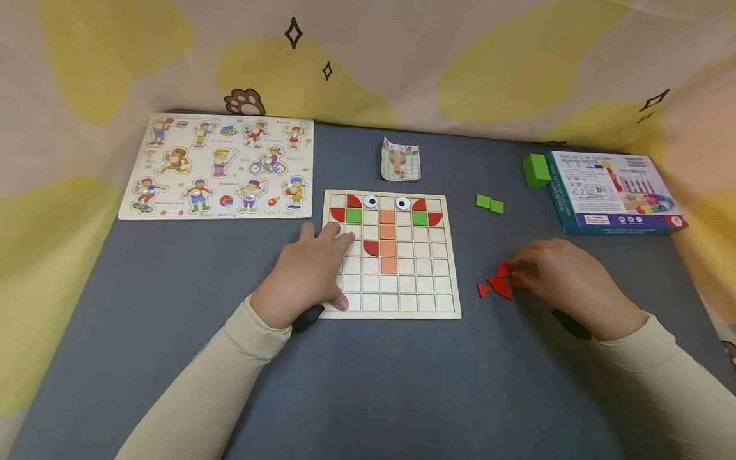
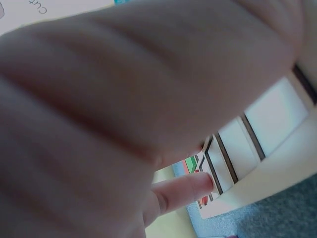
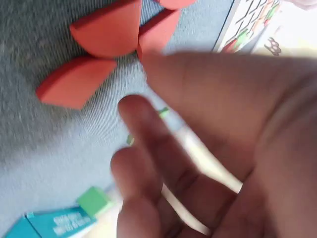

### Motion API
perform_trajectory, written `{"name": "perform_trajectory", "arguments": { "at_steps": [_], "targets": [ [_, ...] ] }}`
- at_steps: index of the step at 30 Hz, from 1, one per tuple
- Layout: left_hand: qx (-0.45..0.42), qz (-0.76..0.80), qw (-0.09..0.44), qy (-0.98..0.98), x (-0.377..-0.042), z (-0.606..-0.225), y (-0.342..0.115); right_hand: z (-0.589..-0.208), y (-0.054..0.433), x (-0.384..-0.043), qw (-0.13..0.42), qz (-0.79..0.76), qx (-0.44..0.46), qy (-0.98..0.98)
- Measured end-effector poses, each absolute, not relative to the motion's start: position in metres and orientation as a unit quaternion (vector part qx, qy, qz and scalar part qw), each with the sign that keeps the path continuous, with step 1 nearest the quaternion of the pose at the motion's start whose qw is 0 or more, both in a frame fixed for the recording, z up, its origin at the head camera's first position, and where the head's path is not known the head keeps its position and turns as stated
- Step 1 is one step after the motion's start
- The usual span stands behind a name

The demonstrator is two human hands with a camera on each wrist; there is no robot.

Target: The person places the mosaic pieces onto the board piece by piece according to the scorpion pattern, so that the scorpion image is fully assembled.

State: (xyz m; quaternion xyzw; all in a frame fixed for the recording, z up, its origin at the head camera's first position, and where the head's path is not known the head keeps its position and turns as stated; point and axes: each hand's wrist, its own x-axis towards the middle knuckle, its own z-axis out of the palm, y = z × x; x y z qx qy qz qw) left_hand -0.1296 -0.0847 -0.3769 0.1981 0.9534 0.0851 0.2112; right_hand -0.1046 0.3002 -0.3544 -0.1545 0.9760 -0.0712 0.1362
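Several flat red wedge pieces with curved edges [image 3: 110, 29] lie on the dark grey table [image 1: 368, 390], just right of the square pale wooden grid board [image 1: 425, 285]. Your right hand [image 1: 566, 281] is over them, released, its fingers loosely bent and its thumb apart from the fingertips; whether the thumb touches the piece behind it, you cannot tell. Your left hand [image 1: 307, 271] rests ungrasping with fingers spread over the board's left edge. In the board's cells sit two round black-and-white eyes [image 1: 370, 202], a column of four orange squares [image 1: 388, 232], two green squares [image 1: 354, 216] and five red quarter-circles [image 1: 371, 248]. Beyond the board stands a small curled printed paper [image 1: 400, 167]. Left of it and farther back lies a wooden sports-figure puzzle [image 1: 209, 172]; to its right are two loose green tiles [image 1: 483, 201], a green block [image 1: 536, 170] and a teal-and-white printed carton [image 1: 592, 191].
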Motion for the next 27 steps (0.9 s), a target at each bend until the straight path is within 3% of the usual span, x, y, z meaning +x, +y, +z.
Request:
{"name": "perform_trajectory", "arguments": {
  "at_steps": [12,27],
  "targets": [
    [0.198,0.082,0.211,0.954,-0.131,-0.381,-0.085,-0.356,0.321,-0.1,0.177,-0.073,-0.108,0.975],
    [0.199,0.081,0.207,0.954,-0.131,-0.383,-0.084,-0.377,0.323,-0.132,0.041,-0.072,-0.16,0.984]
  ]
}}
